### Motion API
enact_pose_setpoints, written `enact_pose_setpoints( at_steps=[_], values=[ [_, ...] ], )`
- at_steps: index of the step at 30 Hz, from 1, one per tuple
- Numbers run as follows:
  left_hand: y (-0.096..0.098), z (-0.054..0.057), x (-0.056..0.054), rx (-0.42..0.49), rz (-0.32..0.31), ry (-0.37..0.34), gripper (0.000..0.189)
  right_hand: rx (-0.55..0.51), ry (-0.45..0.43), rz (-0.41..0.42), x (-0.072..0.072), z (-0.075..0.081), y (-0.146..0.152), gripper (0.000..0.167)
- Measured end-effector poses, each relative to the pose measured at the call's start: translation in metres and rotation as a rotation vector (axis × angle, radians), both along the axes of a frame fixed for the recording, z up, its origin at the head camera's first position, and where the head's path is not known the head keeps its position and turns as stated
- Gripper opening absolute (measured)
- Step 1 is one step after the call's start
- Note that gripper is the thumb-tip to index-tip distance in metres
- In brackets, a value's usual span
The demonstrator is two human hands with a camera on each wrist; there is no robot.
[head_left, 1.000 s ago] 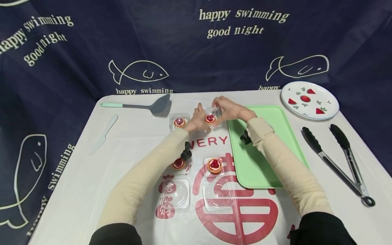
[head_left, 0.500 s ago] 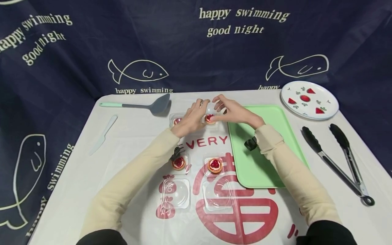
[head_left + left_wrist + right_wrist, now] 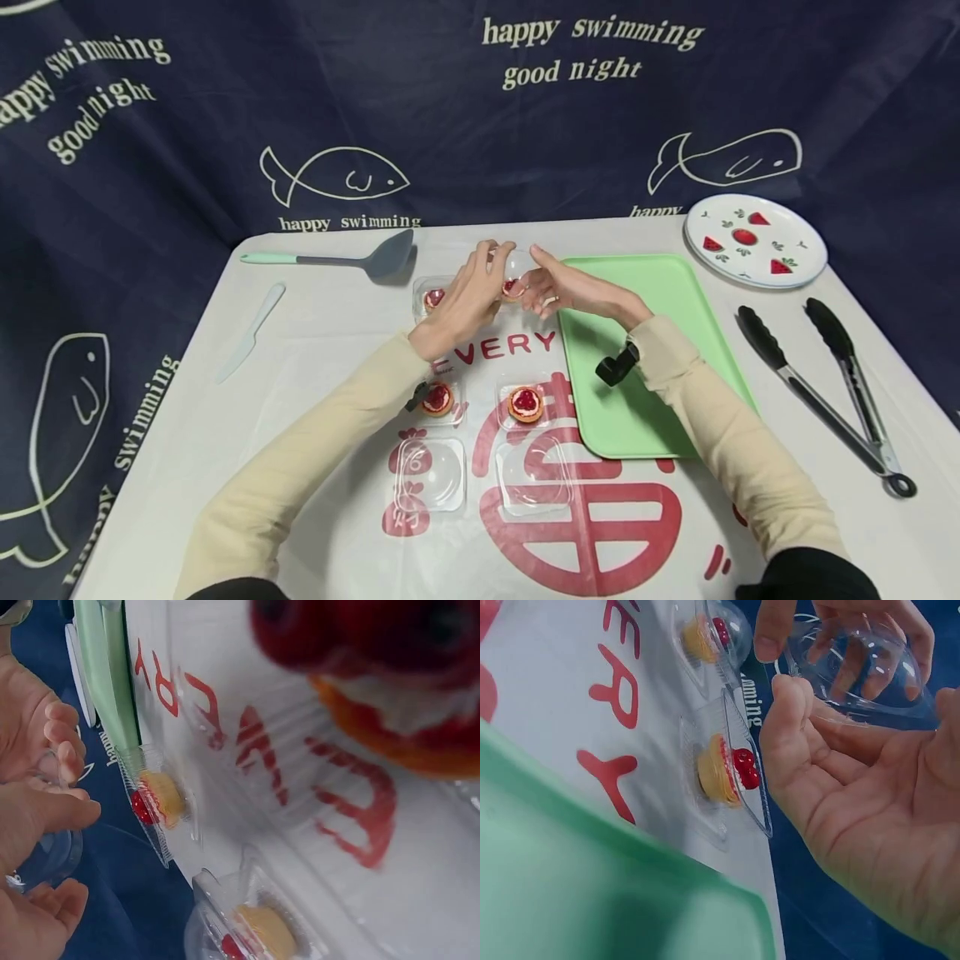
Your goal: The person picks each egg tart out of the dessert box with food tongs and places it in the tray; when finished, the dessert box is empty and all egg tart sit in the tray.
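Note:
My left hand (image 3: pixel 467 296) pinches a clear plastic dome lid (image 3: pixel 855 667) by its edge, above a red-topped tart (image 3: pixel 724 771) at the back of the table. That tart sits in a clear tray with a raised rim. Close by on the other side, my right hand (image 3: pixel 573 287) has its palm turned up and fingers loosely bent at the lid's edge, thumb raised. Left of it, a second tart (image 3: pixel 433 298) sits under a clear lid, partly covered by my left hand. Two more tarts, a left one (image 3: pixel 437 400) and a right one (image 3: pixel 526 404), rest in clear containers nearer me.
Two clear lids, one left (image 3: pixel 429 475) and one right (image 3: pixel 534 477), lie in front of the nearer tarts. A green tray (image 3: pixel 660 392) is beneath my right forearm. Tongs (image 3: pixel 832 400) and plates (image 3: pixel 753 242) are at the right; a spatula (image 3: pixel 375 260) and pale knife (image 3: pixel 255 329) at the left.
My left hand has risen from beside the back right tart to grip the lid from above. My right hand has drawn slightly right and down, turning its palm upward.

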State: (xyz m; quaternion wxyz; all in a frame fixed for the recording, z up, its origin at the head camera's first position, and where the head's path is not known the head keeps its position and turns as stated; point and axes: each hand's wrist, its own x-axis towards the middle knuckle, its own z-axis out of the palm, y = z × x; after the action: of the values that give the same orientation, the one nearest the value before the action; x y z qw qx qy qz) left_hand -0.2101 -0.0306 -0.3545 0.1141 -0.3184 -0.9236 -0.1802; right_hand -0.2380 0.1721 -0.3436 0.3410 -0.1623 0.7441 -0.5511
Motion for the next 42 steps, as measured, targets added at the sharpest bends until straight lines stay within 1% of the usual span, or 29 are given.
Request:
enact_pose_setpoints(
  at_steps=[1,2,4,6,9,11,13,15,17,19,21,23,26,29,32,36,38,40,42],
  values=[
    [-0.001,0.0,0.001,0.022,-0.003,-0.031,0.079,-0.002,-0.005,0.001,0.001,0.0,0.0,0.08],
    [-0.002,0.0,0.001,0.05,-0.006,-0.081,0.081,0.002,-0.005,0.002,0.002,0.0,0.001,0.079],
    [-0.005,0.002,0.002,0.129,-0.001,-0.229,0.084,0.018,0.008,-0.001,0.003,0.0,0.002,0.077],
    [-0.008,0.007,0.002,0.24,0.008,-0.428,0.081,0.043,0.037,-0.003,0.005,0.0,0.003,0.076],
    [-0.013,0.014,0.002,0.409,0.039,-0.756,0.068,0.09,0.085,0.007,0.007,0.001,0.005,0.074],
    [-0.016,0.017,0.002,0.516,0.045,-0.946,0.065,0.122,0.123,0.025,0.008,0.001,0.006,0.071],
    [-0.02,0.017,0.001,0.585,0.049,-1.077,0.065,0.149,0.159,0.047,0.009,0.001,0.007,0.069],
    [-0.024,0.015,0.001,0.62,0.034,-1.14,0.066,0.162,0.19,0.067,0.01,0.001,0.007,0.066],
    [-0.027,0.012,0.0,0.627,0.014,-1.155,0.065,0.16,0.206,0.084,0.011,0.0,0.009,0.061],
    [-0.029,0.009,0.0,0.6,-0.002,-1.15,0.059,0.166,0.22,0.102,0.012,-0.001,0.011,0.056],
    [-0.032,0.005,0.0,0.542,-0.029,-1.122,0.056,0.179,0.244,0.119,0.014,-0.001,0.013,0.052],
    [-0.033,0.003,0.001,0.47,-0.049,-1.093,0.057,0.206,0.284,0.139,0.016,-0.002,0.016,0.052],
    [-0.033,0.001,0.004,0.343,-0.073,-1.033,0.064,0.255,0.351,0.167,0.021,-0.003,0.017,0.058],
    [-0.032,0.0,0.008,0.264,-0.078,-0.994,0.07,0.31,0.426,0.193,0.027,-0.004,0.015,0.066],
    [-0.028,-0.001,0.011,0.197,-0.09,-0.918,0.072,0.369,0.51,0.203,0.032,-0.006,0.011,0.07],
    [-0.024,-0.005,0.013,0.099,-0.11,-0.784,0.073,0.425,0.589,0.207,0.037,-0.008,0.008,0.071],
    [-0.022,-0.008,0.014,0.076,-0.112,-0.751,0.073,0.441,0.599,0.204,0.039,-0.01,0.006,0.072],
    [-0.021,-0.009,0.014,0.078,-0.12,-0.729,0.072,0.444,0.61,0.199,0.04,-0.011,0.004,0.071],
    [-0.02,-0.01,0.014,0.093,-0.124,-0.721,0.07,0.446,0.612,0.187,0.041,-0.012,0.002,0.068]
  ],
)
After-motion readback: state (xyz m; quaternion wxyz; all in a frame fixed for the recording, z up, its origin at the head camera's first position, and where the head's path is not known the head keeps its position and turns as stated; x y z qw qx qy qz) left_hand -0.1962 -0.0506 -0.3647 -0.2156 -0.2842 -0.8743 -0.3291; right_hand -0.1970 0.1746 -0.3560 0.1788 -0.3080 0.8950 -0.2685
